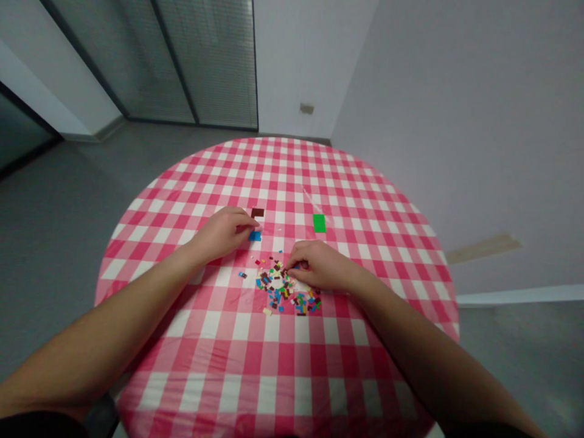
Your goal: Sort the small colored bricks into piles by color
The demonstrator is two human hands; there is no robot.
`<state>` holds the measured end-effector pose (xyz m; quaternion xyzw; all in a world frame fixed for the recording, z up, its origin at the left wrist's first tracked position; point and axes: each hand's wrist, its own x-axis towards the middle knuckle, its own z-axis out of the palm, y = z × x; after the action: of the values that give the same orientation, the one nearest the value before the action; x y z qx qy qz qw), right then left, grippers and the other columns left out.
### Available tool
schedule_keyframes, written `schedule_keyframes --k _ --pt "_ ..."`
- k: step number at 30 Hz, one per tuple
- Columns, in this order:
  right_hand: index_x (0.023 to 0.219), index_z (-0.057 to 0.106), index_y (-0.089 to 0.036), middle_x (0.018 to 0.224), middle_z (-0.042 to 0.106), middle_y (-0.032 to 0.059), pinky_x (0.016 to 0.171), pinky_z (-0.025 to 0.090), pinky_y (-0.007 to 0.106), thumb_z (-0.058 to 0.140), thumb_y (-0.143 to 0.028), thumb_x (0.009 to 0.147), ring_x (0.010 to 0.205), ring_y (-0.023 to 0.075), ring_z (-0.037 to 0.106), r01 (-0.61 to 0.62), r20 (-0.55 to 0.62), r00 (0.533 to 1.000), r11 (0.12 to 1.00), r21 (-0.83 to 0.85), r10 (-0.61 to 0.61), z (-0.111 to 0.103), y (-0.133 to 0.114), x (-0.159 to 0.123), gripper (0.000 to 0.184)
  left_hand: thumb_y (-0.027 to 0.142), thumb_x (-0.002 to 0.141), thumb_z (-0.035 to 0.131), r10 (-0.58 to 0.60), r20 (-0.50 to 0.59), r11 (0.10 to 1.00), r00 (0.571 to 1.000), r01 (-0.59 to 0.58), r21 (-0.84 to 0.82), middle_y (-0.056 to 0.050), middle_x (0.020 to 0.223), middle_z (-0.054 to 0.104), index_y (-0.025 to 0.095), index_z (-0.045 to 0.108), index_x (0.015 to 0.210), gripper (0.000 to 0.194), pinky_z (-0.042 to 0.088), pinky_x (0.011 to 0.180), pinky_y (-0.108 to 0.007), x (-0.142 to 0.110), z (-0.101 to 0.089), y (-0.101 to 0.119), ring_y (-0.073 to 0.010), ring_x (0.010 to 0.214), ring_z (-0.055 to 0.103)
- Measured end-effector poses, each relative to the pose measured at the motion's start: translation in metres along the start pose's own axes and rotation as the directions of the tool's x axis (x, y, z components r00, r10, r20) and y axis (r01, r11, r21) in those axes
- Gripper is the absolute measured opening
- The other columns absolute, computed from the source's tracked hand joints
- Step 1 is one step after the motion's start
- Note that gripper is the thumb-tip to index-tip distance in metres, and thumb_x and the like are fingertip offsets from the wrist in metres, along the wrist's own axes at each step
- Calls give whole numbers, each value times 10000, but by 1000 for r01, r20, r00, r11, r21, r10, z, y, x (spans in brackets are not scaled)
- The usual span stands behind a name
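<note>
A loose heap of tiny toy bricks (283,291) in several colours lies at the middle of the table. My right hand (322,264) is at its upper right edge, thumb and fingers pinched together among the bricks; what they hold is too small to make out. My left hand (225,228) rests beyond the heap to the left, fingertips drawn together between a dark brown flat piece (258,212) and a blue flat piece (255,236). Whatever is between those fingertips cannot be made out. Past my right hand lies a green flat plate (319,223).
A red-and-white checked cloth (255,359) covers the round table. Left of the heap sits a small blue and dark piece (243,275). Behind the table are a glass partition (219,67) and a white wall (456,121) with a socket (306,108).
</note>
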<state>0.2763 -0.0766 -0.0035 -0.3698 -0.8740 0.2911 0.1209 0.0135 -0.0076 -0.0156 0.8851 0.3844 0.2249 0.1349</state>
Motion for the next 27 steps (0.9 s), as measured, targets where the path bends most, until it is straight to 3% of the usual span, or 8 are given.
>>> schedule_keyframes --k 5,10,14,17,20,22,24,27 --pt "911 784 -168 896 737 81 753 483 304 655 -123 840 826 185 648 17 14 1000 999 -48 -16 0 -3 -3 154 171 878 525 29 74 998 997 -25 -54 -79 934 760 204 780 966 272 521 874 -394 -2 2 14 -229 929 662" --pt "870 770 -193 890 721 76 739 473 312 645 -122 836 818 188 639 28 34 999 998 -58 -26 3 -5 -2 148 224 862 543 -162 13 984 987 163 -79 -89 957 771 191 776 962 256 533 809 -391 0 0 11 -235 868 679" --pt "813 740 -194 888 706 67 734 476 312 648 -102 797 809 183 625 52 12 999 998 -40 -51 3 -7 -1 131 286 841 561 -390 -99 919 916 380 -106 -67 889 760 178 763 1005 282 522 705 -336 2 -5 10 -210 744 653" --pt "836 732 -192 908 711 70 777 489 321 648 -145 831 850 191 636 36 -127 991 998 -43 -42 4 -4 1 96 305 824 578 -465 -165 884 870 446 -141 -52 854 742 159 740 1018 291 499 670 -308 2 -7 9 -194 706 626" --pt "863 734 -177 901 716 87 800 497 338 623 -164 870 869 206 643 -62 -318 947 995 -80 33 9 4 7 113 291 816 586 -467 -178 883 866 447 -143 -47 836 727 161 727 968 245 473 647 -305 1 -5 7 -196 708 616" --pt "883 738 -166 910 717 104 814 502 353 606 -179 899 882 218 645 -130 -381 921 986 -105 81 12 11 12 134 277 822 580 -463 -158 885 872 445 -135 -48 824 723 167 729 941 220 468 641 -310 1 -4 6 -199 708 614" --pt "909 744 -166 932 721 116 825 502 371 598 -205 925 901 231 645 -177 -384 917 974 -141 111 14 16 16 151 258 835 569 -407 -127 911 905 392 -129 -58 855 731 174 737 910 202 486 681 -326 0 -2 6 -207 742 627" --pt "953 749 -183 960 723 112 832 503 376 584 -224 941 920 235 645 -209 -365 921 964 -166 137 15 18 18 170 230 877 541 -205 -49 974 978 199 -109 -78 972 736 190 756 953 232 504 847 -382 0 2 11 -232 908 647"
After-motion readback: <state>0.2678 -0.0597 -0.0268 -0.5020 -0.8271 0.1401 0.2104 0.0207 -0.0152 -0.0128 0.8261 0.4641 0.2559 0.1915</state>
